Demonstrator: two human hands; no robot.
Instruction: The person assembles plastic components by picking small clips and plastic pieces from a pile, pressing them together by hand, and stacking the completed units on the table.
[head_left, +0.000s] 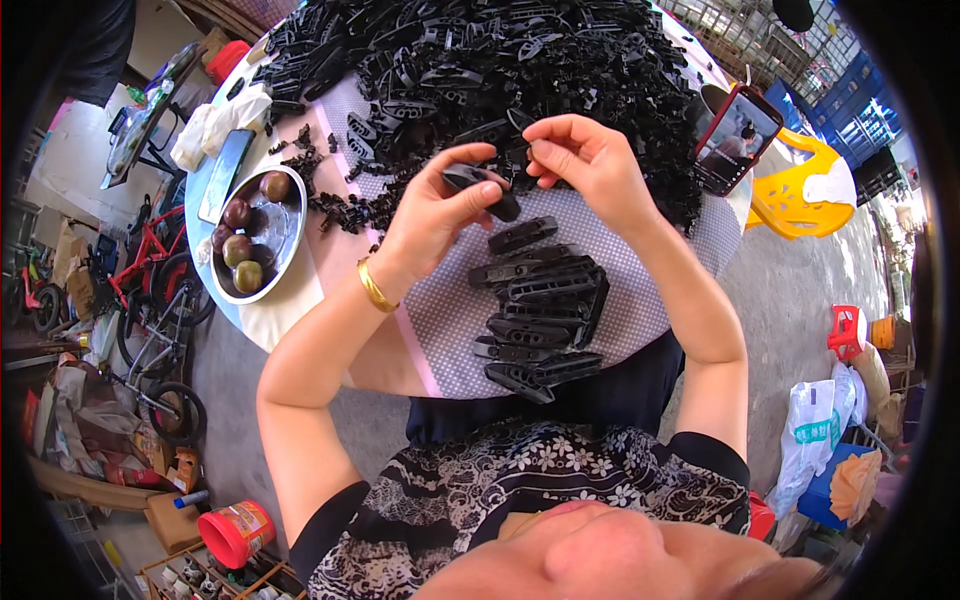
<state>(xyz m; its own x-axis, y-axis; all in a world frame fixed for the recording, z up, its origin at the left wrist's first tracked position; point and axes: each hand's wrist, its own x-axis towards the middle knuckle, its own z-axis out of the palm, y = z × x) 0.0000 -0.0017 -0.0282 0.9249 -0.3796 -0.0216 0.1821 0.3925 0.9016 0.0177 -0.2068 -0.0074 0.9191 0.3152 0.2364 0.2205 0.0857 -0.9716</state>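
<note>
My left hand (445, 205) is closed round a black plastic part (497, 203), long and rounded, gripped between thumb and fingers. Just to its right, my right hand (585, 160) pinches thumb and forefinger together; whatever sits between the tips is too small to make out. Both hands hover over the near side of a large heap of black plastic parts (420, 65), mixed long and small pieces. Below the hands, close to my body, a stacked row of long black plastic parts (545, 320) lies on the round table (440, 345).
Left on the table are an oval metal bowl (226, 283) of round purple-green fruit, a flat phone-like slab (226, 172) and white crumpled cloth (235, 118). At right, a propped phone (738, 140) stands by the rim, with a yellow plastic chair (800, 195) beyond.
</note>
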